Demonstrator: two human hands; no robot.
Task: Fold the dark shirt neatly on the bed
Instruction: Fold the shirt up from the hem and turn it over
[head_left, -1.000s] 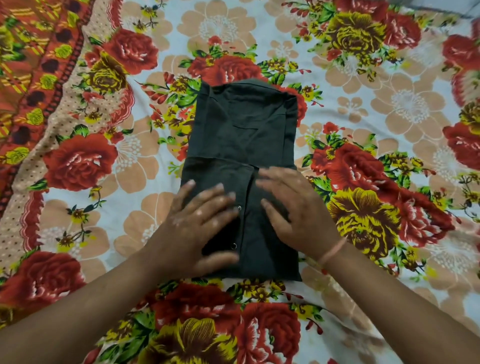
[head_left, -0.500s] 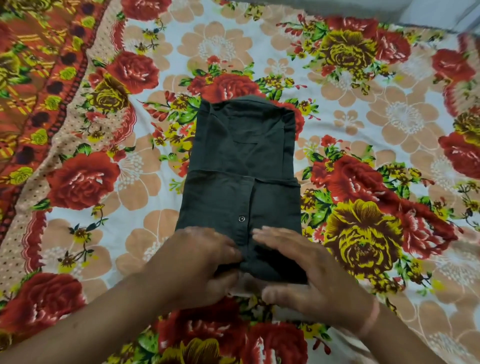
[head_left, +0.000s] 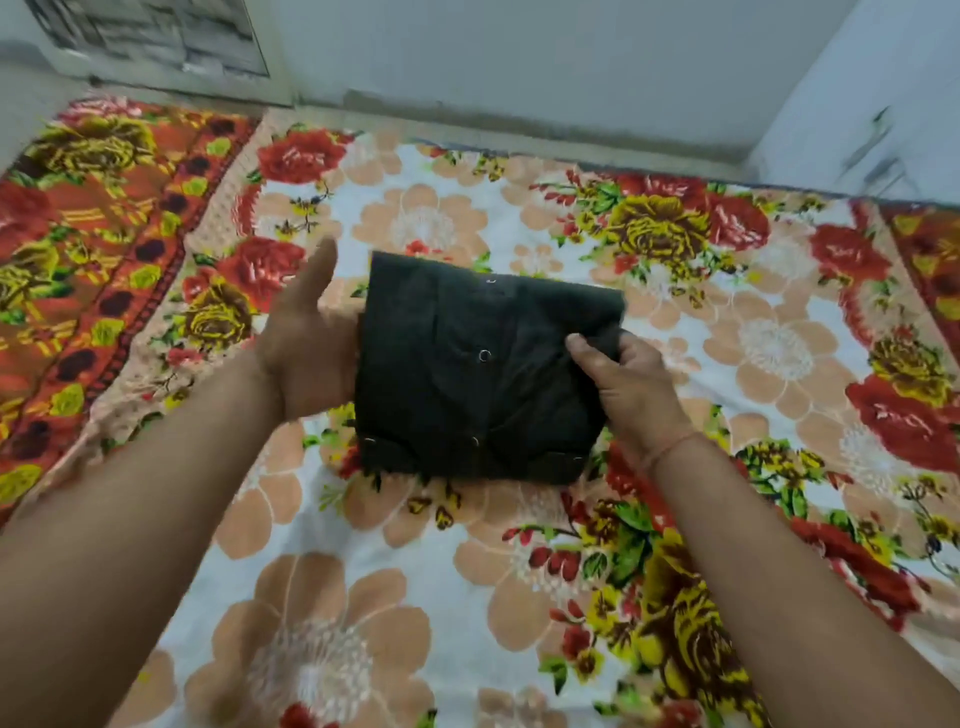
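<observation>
The dark shirt (head_left: 467, 374) is folded into a compact square bundle with small snap buttons showing. It is held up above the floral bedsheet (head_left: 415, 597). My left hand (head_left: 306, 338) supports its left edge, palm against the side, thumb up, fingers hidden behind the cloth. My right hand (head_left: 623, 384) pinches its right edge, thumb on top, fingers underneath.
The bed's far edge meets a pale wall (head_left: 519, 62). A window or grille (head_left: 150, 36) sits at the upper left. An orange patterned border (head_left: 78, 270) runs down the sheet's left side. A white cabinet or wall corner (head_left: 872, 104) stands at the right.
The shirt's lower half has been folded up over the upper half, making a square bundle. Both hands have taken hold of its sides and lifted it. The view has tilted up toward the wall.
</observation>
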